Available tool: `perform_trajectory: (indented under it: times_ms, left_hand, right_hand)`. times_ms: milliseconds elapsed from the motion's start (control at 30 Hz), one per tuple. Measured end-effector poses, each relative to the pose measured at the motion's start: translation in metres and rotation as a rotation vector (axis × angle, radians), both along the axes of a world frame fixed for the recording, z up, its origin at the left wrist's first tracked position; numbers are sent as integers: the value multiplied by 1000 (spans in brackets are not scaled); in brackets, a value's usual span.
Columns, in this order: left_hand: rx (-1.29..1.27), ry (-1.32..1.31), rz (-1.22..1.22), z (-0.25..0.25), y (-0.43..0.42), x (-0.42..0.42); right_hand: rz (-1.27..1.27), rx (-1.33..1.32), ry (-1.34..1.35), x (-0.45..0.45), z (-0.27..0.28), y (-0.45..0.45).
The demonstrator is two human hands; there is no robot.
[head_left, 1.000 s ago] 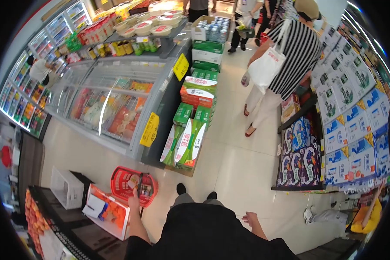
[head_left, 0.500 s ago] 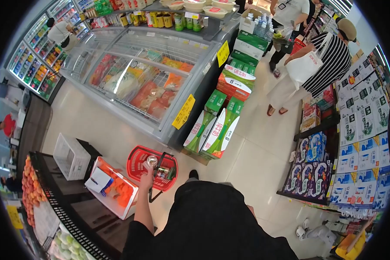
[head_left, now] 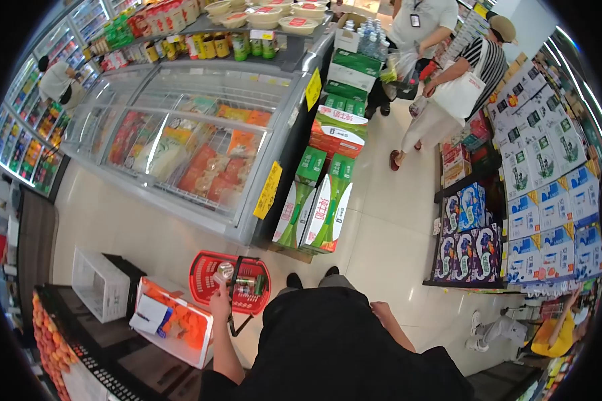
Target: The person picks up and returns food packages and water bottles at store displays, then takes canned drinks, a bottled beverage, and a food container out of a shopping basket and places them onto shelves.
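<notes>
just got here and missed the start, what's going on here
Someone is in a shop, their left hand at a red basket beside them, with some packaged items inside. What it has a grip on, if anything, is hard to tell. The right hand is at their other side, with nothing visible in it. Ahead, stacked cartons stand beside a glass-topped chest.

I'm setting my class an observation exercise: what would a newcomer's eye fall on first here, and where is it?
Probably the bright red basket, low and left of centre by the person's left hand. Next, the big glass-topped freezer filling much of the upper left. Then perhaps the blue-and-white boxes stacked at the right.
</notes>
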State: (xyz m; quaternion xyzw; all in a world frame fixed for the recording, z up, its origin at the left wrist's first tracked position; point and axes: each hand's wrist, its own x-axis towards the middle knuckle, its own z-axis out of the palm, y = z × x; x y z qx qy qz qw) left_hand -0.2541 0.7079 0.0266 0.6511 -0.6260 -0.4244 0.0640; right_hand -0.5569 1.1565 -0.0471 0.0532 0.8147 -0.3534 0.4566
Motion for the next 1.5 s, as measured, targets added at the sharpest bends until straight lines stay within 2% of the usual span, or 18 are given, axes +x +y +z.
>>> perform_trajectory:
  times_ms: [67,167,333,400,533,600,700,800,833,933,1067,1267,1367,1500]
  left_hand:
    - [74,-21,-4,-9,-8,8]
    - [102,9,29,-25,-14,13]
    - [92,8,41,-22,-14,13]
    - [101,7,31,-16,-15,8]
    - [108,-66,-92,13,-18,0]
    - [135,-92,-155,16,-18,-4]
    - [39,-145,-326,9,-10,-6]
    - [93,-230,-455,17,13,-12]
    - [42,-198,-483,16,26,-10]
    - [108,-200,-489,28,53,-9]
    - [66,-253,-537,-1,69,13]
    - [20,-357,-549,39,82,-8]
    - [75,-319,-485,-1,92,7]
    - [81,-253,-465,-10,89,4]
  right_hand:
    - [-341,69,-148,-3,8,-19]
    - [-336,51,-137,-4,17,-40]
    - [-315,18,-126,14,16,-45]
    - [-210,104,-65,20,16,-43]
    - [-297,58,-48,38,14,-37]
    - [-238,70,-65,40,7,-37]
    - [-160,69,-17,31,-4,-38]
    - [-12,67,31,25,-13,-42]
    - [-96,84,-25,22,-2,-51]
    - [-158,44,-37,14,-8,-58]
    - [-104,68,7,20,0,-52]
    - [-66,125,-19,25,-4,-39]
    - [-96,130,-25,30,2,-37]
    - [-136,140,-40,39,7,-29]
